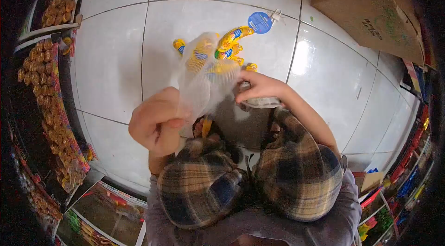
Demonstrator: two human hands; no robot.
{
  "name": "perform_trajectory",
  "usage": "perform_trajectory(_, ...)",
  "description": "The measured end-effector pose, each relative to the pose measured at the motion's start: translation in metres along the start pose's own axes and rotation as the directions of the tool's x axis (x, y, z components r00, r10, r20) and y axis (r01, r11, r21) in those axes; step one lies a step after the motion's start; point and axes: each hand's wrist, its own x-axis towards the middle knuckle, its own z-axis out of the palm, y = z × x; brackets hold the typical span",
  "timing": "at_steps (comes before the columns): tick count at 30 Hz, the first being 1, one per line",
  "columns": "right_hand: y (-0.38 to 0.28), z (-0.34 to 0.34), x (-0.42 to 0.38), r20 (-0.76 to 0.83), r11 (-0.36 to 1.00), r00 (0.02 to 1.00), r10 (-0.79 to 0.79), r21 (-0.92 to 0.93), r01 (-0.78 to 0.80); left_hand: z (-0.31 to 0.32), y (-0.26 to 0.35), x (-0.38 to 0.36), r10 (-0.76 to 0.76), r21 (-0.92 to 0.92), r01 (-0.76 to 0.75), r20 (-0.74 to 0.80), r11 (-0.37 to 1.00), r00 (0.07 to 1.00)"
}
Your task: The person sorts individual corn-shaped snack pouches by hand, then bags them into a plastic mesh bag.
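Note:
My left hand (155, 118) is closed on a translucent, whitish plastic bag (197, 88) that rises in front of it. The bag's far side reaches the curled fingers of my right hand (262, 86), which seem to pinch its edge. A pale grey-white item (262, 102) shows under the right palm; I cannot make out what it is. Beyond the bag, several yellow packets (234, 37) with blue print lie in a pile on the floor, some seen blurred through the plastic. A round blue tag (259, 22) with a clear plastic hook (276, 14) lies at the pile's far end.
White floor tiles (338, 88) surround the pile. At the far right stands a cardboard box (371, 14). Shelves with stacked brown packaged goods (46, 102) line the left side, and colourful goods (371, 227) fill shelving at the lower right. My plaid-covered knees (296, 172) are close below the hands.

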Motion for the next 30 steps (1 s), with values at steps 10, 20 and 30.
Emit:
perform_trajectory(10, 0.007, 0.017, 0.009, -0.233, 0.998, 0.972, 0.003, 0.062, 0.012, 0.012, -0.013, 0.003, 0.463, -0.673, -0.174, 0.277, 0.719, 0.842)
perform_trajectory(20, -0.014, 0.002, -0.008, -0.117, 0.931, 0.987, -0.107, -0.361, 0.058, -0.009, -0.013, 0.014, 0.115, -0.304, 0.140, 0.689, 0.942, 0.716)
perform_trajectory(30, -0.036, -0.021, -0.026, -0.574, 0.849, 0.663, -0.481, -0.494, 0.188, -0.029, -0.047, 0.020, -0.366, 0.525, 0.169, 0.298, 0.834, 0.882)
